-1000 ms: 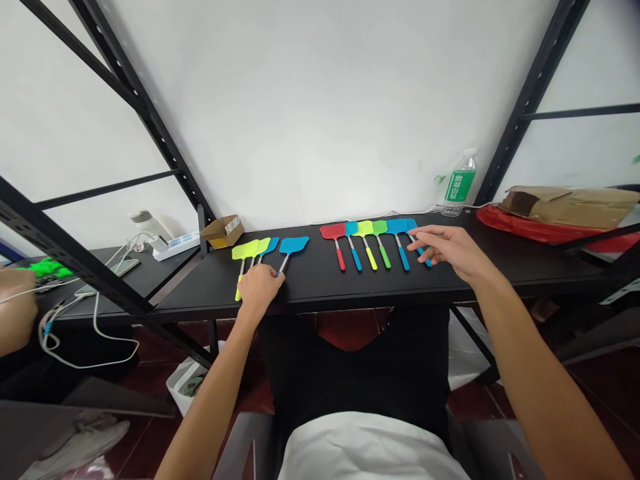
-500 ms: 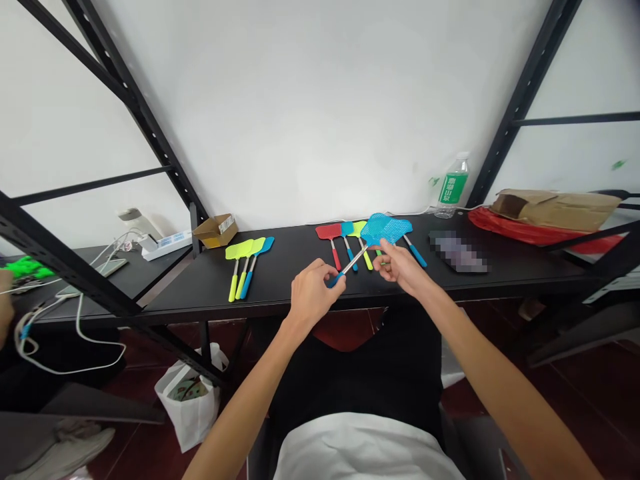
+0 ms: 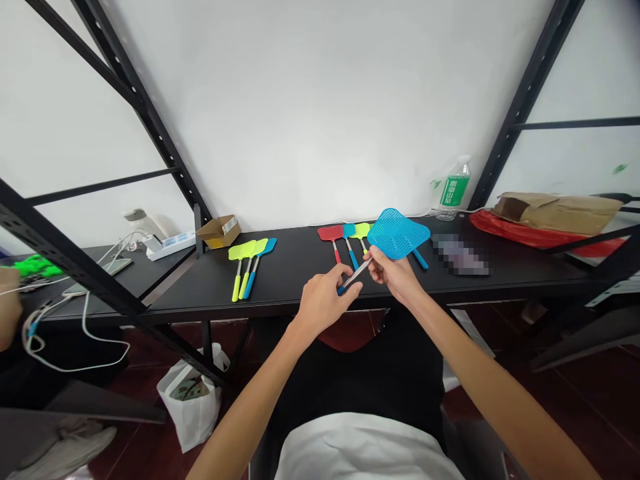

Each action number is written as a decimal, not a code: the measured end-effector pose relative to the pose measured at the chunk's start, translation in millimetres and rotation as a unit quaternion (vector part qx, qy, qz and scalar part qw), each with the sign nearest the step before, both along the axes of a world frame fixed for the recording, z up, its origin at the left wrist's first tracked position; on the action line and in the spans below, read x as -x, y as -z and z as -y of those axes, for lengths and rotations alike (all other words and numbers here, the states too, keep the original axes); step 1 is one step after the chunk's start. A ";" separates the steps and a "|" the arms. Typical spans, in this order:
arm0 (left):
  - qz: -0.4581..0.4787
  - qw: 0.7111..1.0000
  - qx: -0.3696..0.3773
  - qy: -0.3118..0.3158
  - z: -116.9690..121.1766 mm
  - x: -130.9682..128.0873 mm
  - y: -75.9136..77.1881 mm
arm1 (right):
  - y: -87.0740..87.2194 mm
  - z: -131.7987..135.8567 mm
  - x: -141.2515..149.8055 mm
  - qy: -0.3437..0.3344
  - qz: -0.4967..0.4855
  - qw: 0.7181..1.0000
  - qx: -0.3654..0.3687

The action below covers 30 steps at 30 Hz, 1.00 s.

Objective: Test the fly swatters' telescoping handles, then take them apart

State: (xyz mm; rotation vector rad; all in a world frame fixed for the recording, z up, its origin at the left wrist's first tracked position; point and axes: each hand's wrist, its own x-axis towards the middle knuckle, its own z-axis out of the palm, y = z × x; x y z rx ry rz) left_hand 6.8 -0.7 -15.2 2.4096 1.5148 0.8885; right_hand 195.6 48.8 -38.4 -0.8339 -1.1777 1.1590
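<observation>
The blue swatter (image 3: pixel 397 234) is clamped in the left hand's (image 3: pixel 321 298) and right hand's (image 3: pixel 395 272) fingers, the three leftmost swatters (image 3: pixel 259 247) being left unheld.

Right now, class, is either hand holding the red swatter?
No, the red swatter lies on the black table; left hand and right hand hold a blue swatter.

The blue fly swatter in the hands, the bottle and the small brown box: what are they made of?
Blue fly swatter: the perforated head is probably plastic, fairly matt and evenly coloured; the shaft looks like metal, being silvery and shiny.
Bottle: likely glossy clear plastic, since it is see-through.
Small brown box: seemingly cardboard, since its walls are matt and brown.
</observation>
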 end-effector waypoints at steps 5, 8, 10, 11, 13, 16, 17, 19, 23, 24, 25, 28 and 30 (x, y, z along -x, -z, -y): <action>-0.018 0.999 -0.036 0.000 0.8 1.0 0.9 | -2.1 3.5 0.9 0.018 0.070 0.996 -0.044; -0.034 0.998 -0.046 -0.005 3.2 0.7 -1.2 | -2.7 4.5 -1.8 0.031 0.101 0.993 -0.061; -0.044 0.998 -0.039 0.003 5.5 0.2 -3.5 | -2.5 5.4 -2.9 0.024 0.108 0.992 -0.063; -0.047 0.998 -0.034 0.010 6.7 0.0 -4.8 | -2.5 5.9 -3.1 0.016 0.107 0.992 -0.065; -0.050 0.998 -0.029 0.024 9.1 -0.2 -7.4 | -2.8 6.8 -3.1 0.000 0.105 0.991 -0.079; -0.043 0.998 -0.027 0.038 12.4 -0.3 -12.1 | -4.0 7.2 -3.4 -0.010 0.105 0.989 -0.101; -0.039 0.998 -0.024 0.043 13.5 -0.3 -13.9 | -4.2 7.0 -3.7 -0.009 0.105 0.989 -0.105; -0.027 0.998 -0.013 0.059 15.6 -0.1 -17.8 | -4.2 6.0 -4.3 -0.010 0.102 0.989 -0.110; 0.036 0.992 0.049 0.112 18.4 1.4 -23.4 | -4.1 4.1 -5.2 -0.018 0.081 0.988 -0.133; 0.065 0.986 0.078 0.131 18.5 1.9 -23.8 | -4.9 4.3 -5.3 -0.019 0.075 0.987 -0.140; 0.097 0.977 0.112 0.150 18.4 2.4 -23.9 | -6.4 5.0 -5.6 -0.018 0.072 0.986 -0.148; 0.183 0.936 0.222 0.200 17.0 2.9 -22.8 | -13.6 9.7 -7.0 -0.012 0.073 0.983 -0.166; 0.211 0.915 0.263 0.220 15.8 2.6 -22.1 | -18.5 13.1 -8.5 -0.008 0.078 0.981 -0.175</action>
